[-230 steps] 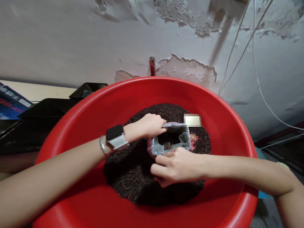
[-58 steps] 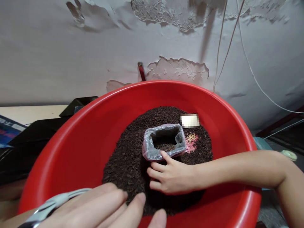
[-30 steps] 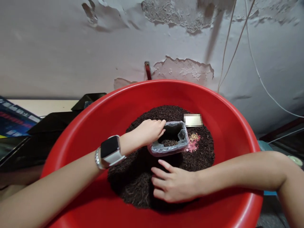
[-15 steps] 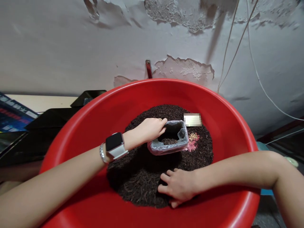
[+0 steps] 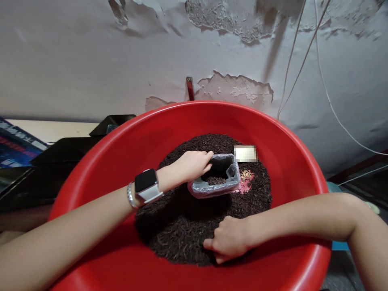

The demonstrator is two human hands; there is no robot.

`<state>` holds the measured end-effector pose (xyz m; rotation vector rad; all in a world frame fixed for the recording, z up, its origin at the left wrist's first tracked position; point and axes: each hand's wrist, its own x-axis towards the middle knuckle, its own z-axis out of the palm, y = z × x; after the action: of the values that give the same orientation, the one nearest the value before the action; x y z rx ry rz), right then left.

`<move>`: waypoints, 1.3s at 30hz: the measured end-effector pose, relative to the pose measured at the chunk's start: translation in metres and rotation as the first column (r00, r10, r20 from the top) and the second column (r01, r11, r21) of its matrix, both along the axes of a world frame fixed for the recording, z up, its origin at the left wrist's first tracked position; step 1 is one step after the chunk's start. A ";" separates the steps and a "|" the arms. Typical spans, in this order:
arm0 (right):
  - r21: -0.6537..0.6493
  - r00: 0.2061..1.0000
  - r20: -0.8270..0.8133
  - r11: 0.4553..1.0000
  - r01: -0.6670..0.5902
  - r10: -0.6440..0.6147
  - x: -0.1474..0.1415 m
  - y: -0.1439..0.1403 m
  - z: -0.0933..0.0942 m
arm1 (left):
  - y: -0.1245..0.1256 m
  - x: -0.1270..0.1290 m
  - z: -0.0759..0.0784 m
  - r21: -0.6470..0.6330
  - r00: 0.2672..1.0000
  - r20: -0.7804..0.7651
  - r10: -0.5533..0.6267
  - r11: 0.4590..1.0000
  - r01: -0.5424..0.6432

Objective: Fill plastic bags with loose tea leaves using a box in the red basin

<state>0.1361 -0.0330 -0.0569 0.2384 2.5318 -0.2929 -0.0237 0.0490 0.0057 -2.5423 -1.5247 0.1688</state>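
My left hand [image 5: 197, 163] grips the left rim of a small rectangular box [image 5: 214, 190], which has a clear plastic bag lining it and folded over its edges. Inside the box lie some dark leaves [image 5: 217, 180]. It is held above a broad heap of dark, dry loose tea leaves [image 5: 178, 242] in a big red plastic tub [image 5: 291, 153]. My right hand [image 5: 228, 239] is sunk in the near side of the heap, its fingers curled into the leaves. The leaves and the hand itself partly hide the fingertips.
A pink and gold patch [image 5: 246, 181] and a blurred pale rectangle [image 5: 245, 153] lie on the heap, right of the box. Black boxes [image 5: 69, 155] and a blue printed package [image 5: 18, 145] stand at the left. Behind the tub rises a peeling wall [image 5: 91, 60] with hanging cords [image 5: 292, 52].
My right hand's fingers have curled in and closed down into the tea leaves; before, they were spread. My left hand and the lined box have hardly moved.
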 end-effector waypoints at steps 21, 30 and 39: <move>0.412 0.751 -0.602 0.911 0.000 0.272 0.000 0.023 0.039 | 0.003 -0.001 -0.005 0.044 0.999 0.032 -0.015 0.999 0.013; 0.148 0.993 -0.118 0.989 -0.012 0.030 0.010 0.007 -0.011 | 0.002 -0.001 -0.005 0.036 1.000 0.026 -0.016 0.999 0.015; 0.041 0.997 -0.078 0.999 0.002 0.001 0.005 0.003 -0.012 | 0.003 -0.002 -0.006 0.032 1.000 0.020 -0.001 0.999 0.000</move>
<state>0.1409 -0.0301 -0.0684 0.2480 2.6173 -0.2556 -0.0257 0.0517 -0.0003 -2.5271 -1.5212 0.1188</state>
